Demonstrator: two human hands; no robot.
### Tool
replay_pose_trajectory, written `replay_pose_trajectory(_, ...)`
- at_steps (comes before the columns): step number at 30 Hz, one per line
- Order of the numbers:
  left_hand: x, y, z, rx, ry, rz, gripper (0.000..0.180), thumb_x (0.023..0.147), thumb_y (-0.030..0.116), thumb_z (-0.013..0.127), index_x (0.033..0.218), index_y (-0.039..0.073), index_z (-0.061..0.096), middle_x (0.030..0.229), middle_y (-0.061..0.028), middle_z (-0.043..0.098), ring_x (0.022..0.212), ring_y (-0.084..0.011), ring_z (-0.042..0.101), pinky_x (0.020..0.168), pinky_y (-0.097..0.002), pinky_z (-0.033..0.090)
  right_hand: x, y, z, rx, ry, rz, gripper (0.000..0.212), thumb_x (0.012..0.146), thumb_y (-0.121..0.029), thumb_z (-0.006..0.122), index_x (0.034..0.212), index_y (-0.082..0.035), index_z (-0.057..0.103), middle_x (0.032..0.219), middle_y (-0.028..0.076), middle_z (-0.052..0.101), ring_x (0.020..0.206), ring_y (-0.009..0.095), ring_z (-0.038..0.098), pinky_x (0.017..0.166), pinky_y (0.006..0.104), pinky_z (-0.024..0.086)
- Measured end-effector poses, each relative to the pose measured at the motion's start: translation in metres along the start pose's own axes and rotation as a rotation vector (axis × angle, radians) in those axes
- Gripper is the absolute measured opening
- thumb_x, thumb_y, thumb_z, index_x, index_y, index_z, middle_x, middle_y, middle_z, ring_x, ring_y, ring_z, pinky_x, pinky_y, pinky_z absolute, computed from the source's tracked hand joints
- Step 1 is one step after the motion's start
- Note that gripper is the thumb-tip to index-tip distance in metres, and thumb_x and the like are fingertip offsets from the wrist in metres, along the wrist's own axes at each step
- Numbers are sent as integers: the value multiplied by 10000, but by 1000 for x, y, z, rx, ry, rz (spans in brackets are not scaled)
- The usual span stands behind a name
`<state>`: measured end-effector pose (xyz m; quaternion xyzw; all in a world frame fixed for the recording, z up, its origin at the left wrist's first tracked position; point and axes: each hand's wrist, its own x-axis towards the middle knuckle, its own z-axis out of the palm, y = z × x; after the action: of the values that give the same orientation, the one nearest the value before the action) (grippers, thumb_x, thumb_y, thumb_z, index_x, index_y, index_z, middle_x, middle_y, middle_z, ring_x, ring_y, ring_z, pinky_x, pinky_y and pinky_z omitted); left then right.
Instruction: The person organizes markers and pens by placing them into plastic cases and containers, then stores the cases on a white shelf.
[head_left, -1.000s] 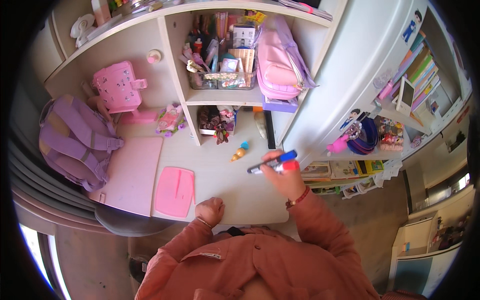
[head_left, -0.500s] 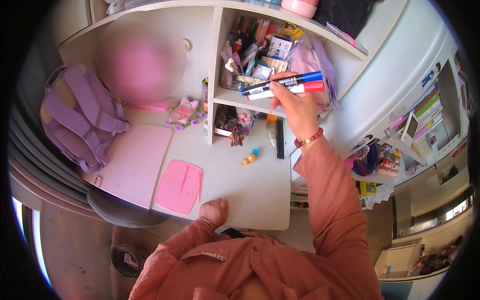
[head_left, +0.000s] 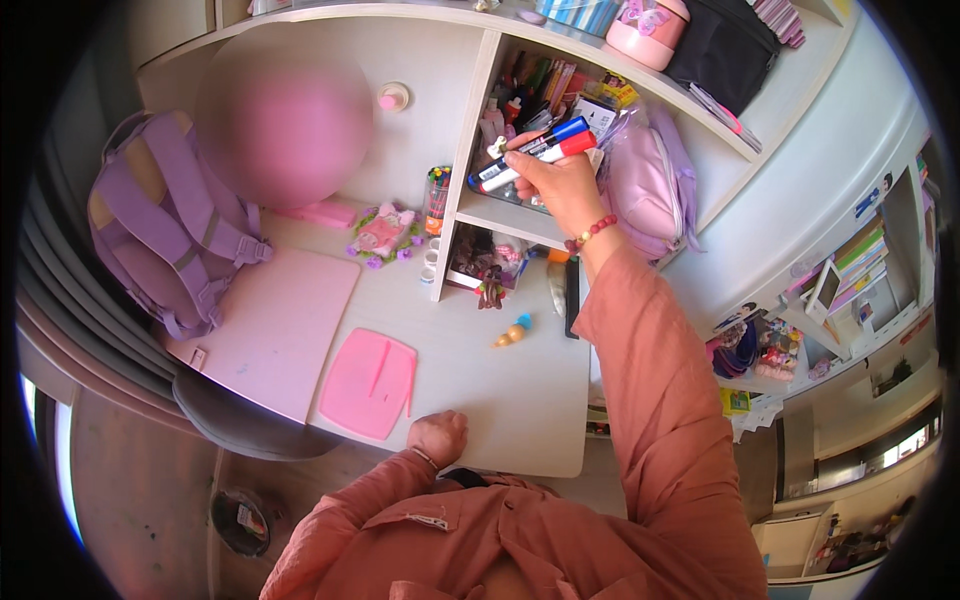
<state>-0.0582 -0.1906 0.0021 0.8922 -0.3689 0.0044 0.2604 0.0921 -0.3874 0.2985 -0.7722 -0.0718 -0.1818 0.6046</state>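
My right hand is closed around two markers, raised in front of the upper shelf compartment. One is a blue-capped marker with a dark barrel; beside it lies a red-capped marker with a white barrel. Both slant up to the right, caps outward. Behind them, partly covered, is a bin crowded with pens and stationery. My left hand rests as a fist at the desk's front edge, apparently holding nothing. Just left of it lies a pink flat board on the desk.
A purple backpack stands at the left by a pale pink mat. A glass of coloured pens stands against the shelf divider. A pink-purple bag fills the compartment's right side. A small beaded toy lies mid-desk.
My right hand and the two markers have come closer to the stationery bin, and the markers tilt more steeply. The view has shifted a little; my left fist stays at the desk edge.
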Motion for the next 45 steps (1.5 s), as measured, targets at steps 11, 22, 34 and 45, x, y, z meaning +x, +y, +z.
replay_pose_trajectory(11, -2, -5, 10, -22, 146, 68, 85, 758, 179, 546, 728, 104, 521, 687, -76, 560, 598, -271, 574, 521, -394, 464, 26, 10, 0, 51, 140, -100, 127, 759, -94, 655, 868, -36, 624, 657, 16, 589, 500, 59, 520, 452, 190, 435)
replay_pose_trajectory(22, 0, 0, -1, -21, -35, -42, 89, 774, 197, 519, 810, 124, 556, 806, -71, 580, 728, -254, 570, 621, -376, 461, 37, 12, -1, -88, 137, -130, 85, 739, -89, 668, 790, -38, 624, 593, -3, 566, 483, 59, 493, 439, 209, 390)
replay_pose_trajectory(34, -1, -1, 5, -27, 97, 33, 83, 769, 182, 530, 732, 107, 534, 709, -83, 578, 610, -265, 584, 536, -399, 471, 51, 27, -25, -489, 168, -133, 214, 703, -237, 704, 770, -52, 620, 554, 28, 541, 481, 108, 492, 463, 270, 396)
replay_pose_trajectory(45, 2, 3, -1, -56, 79, 14, 86, 764, 177, 535, 724, 102, 527, 694, -78, 572, 596, -262, 578, 523, -396, 467, 53, 23, -23, -701, 247, 48, 405, 629, -366, 719, 698, 9, 584, 642, 164, 602, 634, 304, 604, 605, 375, 460)
